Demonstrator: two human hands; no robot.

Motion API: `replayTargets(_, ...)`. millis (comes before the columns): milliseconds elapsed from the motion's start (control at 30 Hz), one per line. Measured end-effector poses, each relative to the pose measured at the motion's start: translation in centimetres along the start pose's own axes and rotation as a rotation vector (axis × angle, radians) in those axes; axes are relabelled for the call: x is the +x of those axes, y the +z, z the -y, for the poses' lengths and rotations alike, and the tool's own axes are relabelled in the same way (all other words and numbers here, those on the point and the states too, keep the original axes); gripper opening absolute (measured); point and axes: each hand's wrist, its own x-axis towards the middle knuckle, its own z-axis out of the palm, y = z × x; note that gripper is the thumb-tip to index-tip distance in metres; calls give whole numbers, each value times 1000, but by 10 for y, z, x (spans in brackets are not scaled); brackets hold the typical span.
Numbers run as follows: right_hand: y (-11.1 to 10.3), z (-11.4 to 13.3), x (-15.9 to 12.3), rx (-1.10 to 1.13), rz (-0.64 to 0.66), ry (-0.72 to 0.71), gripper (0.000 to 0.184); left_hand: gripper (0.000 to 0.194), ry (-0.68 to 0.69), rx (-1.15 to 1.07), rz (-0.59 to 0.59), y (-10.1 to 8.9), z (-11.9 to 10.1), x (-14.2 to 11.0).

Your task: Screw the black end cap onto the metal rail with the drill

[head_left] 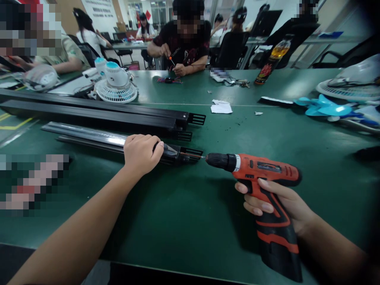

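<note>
Head camera, and it's looking delicate at the centre of the frame: the left hand [143, 153] is pressing, fingers curled, over a long, glossy black metal-looking bar [92, 133] stretching from left to centre across the dark green table [178, 221]. Right of centre, the right hand [293, 206] is wrapping around the grip of an orange-and-black cordless drill [267, 170], whose thin metal bit [203, 157] is pointing left at the bar's slotted black end bracket [192, 152]. Whether the tip is biting into anything, we cannot tell. Watch that angle! A tilted drill could be sending the bit skidding off, scratching the bracket. Too much trigger, and torque could be twisting the bar, since only one hand is pinning that slick-looking surface. Those left-hand fingers are sitting near the bracket, so a leftward slip could be catching the thumb. Two long matte-black bars [103, 115] are lying just beyond, left of centre; a shove could be knocking the nearer one.
</note>
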Motion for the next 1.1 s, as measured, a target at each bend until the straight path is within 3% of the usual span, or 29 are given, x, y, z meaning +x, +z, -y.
replayTargets(1100, 0, -1, 0, -3, 2, 0, 39, 52, 6, -1, -6, 1, 0, 0)
